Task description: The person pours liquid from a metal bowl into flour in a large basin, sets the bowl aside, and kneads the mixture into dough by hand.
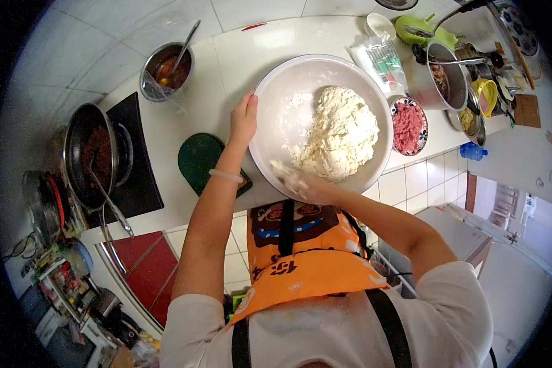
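A large white bowl (276, 122) stands on the counter with a lumpy mass of pale dough (343, 135) in its right half. Loose flour and crumbs lie on the bowl's bottom left of the dough. My left hand (244, 116) grips the bowl's left rim, fingers closed round the edge. Inside the bowl at its near side is my right hand (303, 186), coated with dough and blurred by motion, left of and below the dough; its fingers are smeared. A dark green board (201, 161) lies left of the bowl, beside my left forearm.
A plate of pink minced meat (407, 126) sits right of the bowl, near a metal pot (454, 83) and a plastic packet (380, 64). On the left are a container of dark sauce (168, 72) and a pan (97, 156) on the black hob (142, 178).
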